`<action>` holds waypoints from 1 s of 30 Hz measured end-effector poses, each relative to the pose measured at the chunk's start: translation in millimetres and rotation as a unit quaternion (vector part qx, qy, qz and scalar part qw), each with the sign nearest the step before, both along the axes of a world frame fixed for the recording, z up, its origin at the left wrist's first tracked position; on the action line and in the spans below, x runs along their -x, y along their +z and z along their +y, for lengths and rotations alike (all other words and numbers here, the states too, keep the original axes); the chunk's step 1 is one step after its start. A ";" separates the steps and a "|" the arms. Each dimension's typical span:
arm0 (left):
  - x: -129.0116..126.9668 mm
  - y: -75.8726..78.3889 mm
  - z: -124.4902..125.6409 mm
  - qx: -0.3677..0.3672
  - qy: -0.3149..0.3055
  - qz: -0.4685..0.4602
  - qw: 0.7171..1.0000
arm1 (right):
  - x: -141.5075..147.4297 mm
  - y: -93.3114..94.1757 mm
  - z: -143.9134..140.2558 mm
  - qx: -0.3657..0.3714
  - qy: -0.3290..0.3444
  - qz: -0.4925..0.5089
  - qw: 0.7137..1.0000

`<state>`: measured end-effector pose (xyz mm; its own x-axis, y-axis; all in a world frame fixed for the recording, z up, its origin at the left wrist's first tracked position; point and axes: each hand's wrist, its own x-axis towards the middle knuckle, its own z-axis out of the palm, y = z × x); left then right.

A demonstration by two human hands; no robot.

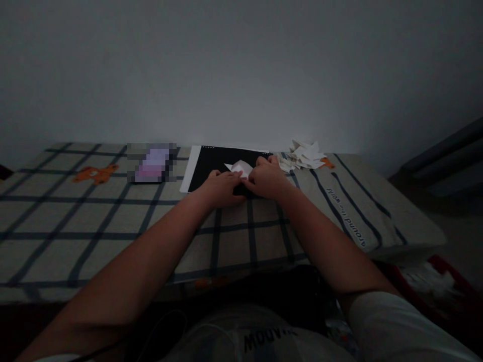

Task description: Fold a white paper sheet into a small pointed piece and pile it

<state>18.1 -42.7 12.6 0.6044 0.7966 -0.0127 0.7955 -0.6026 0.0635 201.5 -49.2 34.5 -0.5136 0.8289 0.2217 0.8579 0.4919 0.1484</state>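
Observation:
A small piece of folded white paper (240, 167) with pointed corners lies over a black sheet (206, 166). My left hand (225, 188) grips its near left side, with the fingertips pressed on the paper. From the right, my right hand (267, 178) pinches the paper's near edge between thumb and curled fingers. The two hands almost meet at the front of the paper and cover part of it. Under the black sheet, a white sheet (187, 177) shows along the left and back edges.
A pile of folded white paper pieces (304, 155) sits right of my right hand. A phone (153, 165), partly blurred out, lies to the left. The checked tablecloth (113, 216) covers the table, which meets a wall (241, 70). A red container (449, 281) with whitish contents stands low at right.

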 end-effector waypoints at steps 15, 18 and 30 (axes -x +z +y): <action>1.6 -4.3 -2.2 -0.047 -0.021 -0.025 0.998 | -25.2 -7.0 22.8 -0.047 0.012 0.150 0.987; -0.8 -5.6 -2.4 -0.057 -0.025 -0.023 0.998 | -29.3 -15.7 35.6 -0.032 -0.010 0.211 0.977; 9.7 -8.2 7.0 -0.031 -0.069 -0.043 0.996 | -31.8 -36.1 54.0 0.103 0.076 0.318 0.939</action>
